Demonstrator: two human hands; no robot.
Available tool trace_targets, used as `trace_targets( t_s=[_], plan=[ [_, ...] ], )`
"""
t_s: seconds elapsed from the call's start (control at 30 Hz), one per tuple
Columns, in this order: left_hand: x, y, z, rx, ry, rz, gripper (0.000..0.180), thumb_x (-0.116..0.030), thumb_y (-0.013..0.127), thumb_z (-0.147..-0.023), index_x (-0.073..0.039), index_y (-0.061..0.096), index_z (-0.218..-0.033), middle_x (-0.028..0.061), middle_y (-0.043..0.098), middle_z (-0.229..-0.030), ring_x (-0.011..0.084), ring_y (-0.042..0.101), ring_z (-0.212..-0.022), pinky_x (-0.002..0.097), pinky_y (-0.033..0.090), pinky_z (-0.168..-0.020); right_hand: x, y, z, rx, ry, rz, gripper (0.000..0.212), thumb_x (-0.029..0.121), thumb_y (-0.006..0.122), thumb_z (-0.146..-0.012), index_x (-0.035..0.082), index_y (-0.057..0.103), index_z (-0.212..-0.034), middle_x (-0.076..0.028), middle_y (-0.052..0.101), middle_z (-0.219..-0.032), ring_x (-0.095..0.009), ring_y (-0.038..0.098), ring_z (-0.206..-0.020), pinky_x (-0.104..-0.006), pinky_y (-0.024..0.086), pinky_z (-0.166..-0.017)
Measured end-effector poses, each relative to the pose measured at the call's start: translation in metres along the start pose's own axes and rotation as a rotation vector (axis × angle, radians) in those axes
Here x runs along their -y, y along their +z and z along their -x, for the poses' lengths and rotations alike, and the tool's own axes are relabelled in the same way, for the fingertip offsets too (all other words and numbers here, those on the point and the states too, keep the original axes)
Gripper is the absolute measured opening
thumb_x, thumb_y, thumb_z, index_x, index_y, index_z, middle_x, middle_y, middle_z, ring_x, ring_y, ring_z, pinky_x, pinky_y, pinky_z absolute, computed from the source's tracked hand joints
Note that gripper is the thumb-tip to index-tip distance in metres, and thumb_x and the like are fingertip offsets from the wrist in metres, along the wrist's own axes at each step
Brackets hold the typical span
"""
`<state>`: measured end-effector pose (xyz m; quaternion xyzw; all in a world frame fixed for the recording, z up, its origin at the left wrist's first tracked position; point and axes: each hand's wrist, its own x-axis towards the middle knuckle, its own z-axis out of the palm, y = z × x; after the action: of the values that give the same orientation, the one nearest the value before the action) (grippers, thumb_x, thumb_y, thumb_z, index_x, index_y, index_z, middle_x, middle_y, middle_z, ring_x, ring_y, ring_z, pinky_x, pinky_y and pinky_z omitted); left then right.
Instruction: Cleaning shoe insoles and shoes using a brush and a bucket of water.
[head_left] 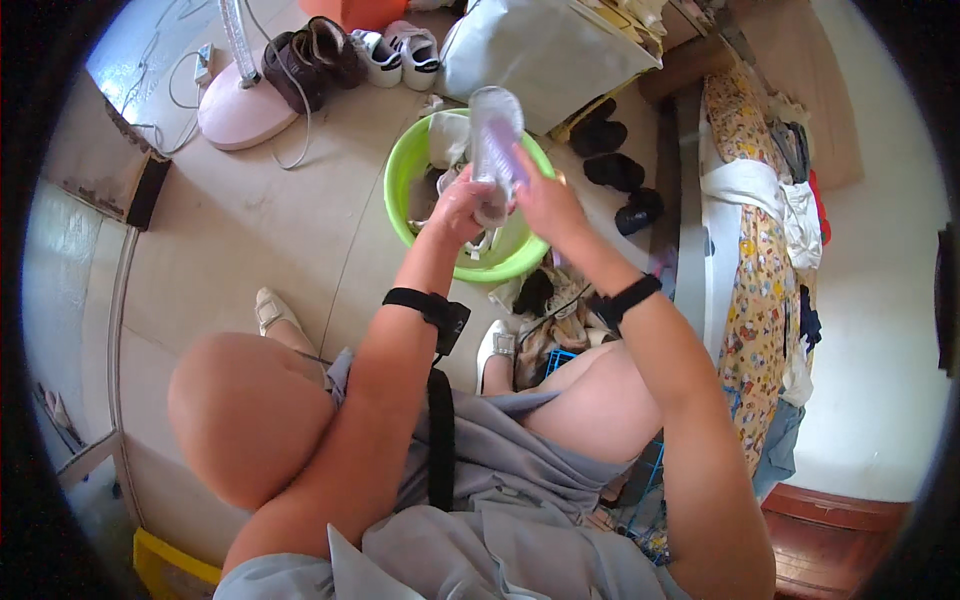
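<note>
Over a lime-green basin [398, 207] my left hand [461, 207] is closed round the near end of a pale, translucent shoe [490, 101], its long sole-like side facing up. My right hand [546, 202] grips a purple brush [503, 152], pressed along the shoe's surface; the bristles are hard to make out. Inside the basin lie white and dark items, partly covered by my hands and the shoe. Some look like straps or shoes, but I cannot tell their kind.
A lamp or fan base [245, 112] with cords stands at far left, beside brown shoes [330, 55] and white sneakers [400, 58]. Behind the basin is a large silvery box [530, 50]. Dark shoes [613, 172] lie to its right, near a bed with patterned bedding [752, 330].
</note>
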<state>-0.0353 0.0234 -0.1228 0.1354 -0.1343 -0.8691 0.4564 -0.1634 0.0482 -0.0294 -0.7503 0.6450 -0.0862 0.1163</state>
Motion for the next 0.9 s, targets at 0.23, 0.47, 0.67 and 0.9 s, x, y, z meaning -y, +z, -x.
trace_targets(
  t_s=[0.23,0.47,0.67,0.9],
  plan=[
    [0.013,0.013,0.001,-0.099,-0.004,-0.025,0.037,-0.019,0.047,-0.089,-0.012,0.039,-0.124,0.0093,0.050,-0.117,0.0266,0.055,-0.100,0.0445,0.049,-0.079,-0.019,-0.015,-0.013,-0.062,0.062,0.137,0.059,0.018,0.047,-0.082,0.017,0.026,-0.137,-0.023,0.059,-0.072,-0.038,0.058,-0.063,-0.0475,0.045,-0.060],
    [-0.016,-0.021,-0.006,-0.229,0.315,0.235,0.027,-0.014,0.033,-0.093,-0.009,0.041,-0.118,0.0141,0.054,-0.104,0.0288,0.058,-0.091,0.0478,0.052,-0.072,0.015,0.021,0.023,0.219,-0.168,-0.209,0.059,0.019,0.048,-0.083,0.020,0.025,-0.138,-0.025,0.058,-0.073,-0.040,0.057,-0.067,-0.0458,0.045,-0.063],
    [-0.035,-0.024,-0.003,-0.198,0.348,0.179,0.037,-0.020,0.039,-0.092,-0.007,0.037,-0.126,0.0168,0.050,-0.117,0.0335,0.054,-0.103,0.0498,0.047,-0.084,0.025,-0.009,0.020,0.310,-0.181,0.055,0.056,0.023,0.047,-0.088,0.027,0.024,-0.139,-0.022,0.060,-0.078,-0.037,0.059,-0.067,-0.0442,0.047,-0.065],
    [-0.008,-0.009,-0.013,-0.137,0.202,0.243,0.035,-0.022,0.046,-0.090,-0.009,0.044,-0.122,0.0116,0.055,-0.113,0.0260,0.054,-0.104,0.0439,0.042,-0.092,0.016,-0.012,0.003,0.100,-0.103,0.335,0.057,0.025,0.045,-0.089,0.027,0.020,-0.139,-0.018,0.058,-0.065,-0.036,0.057,-0.057,-0.0468,0.045,-0.054]
  ],
)
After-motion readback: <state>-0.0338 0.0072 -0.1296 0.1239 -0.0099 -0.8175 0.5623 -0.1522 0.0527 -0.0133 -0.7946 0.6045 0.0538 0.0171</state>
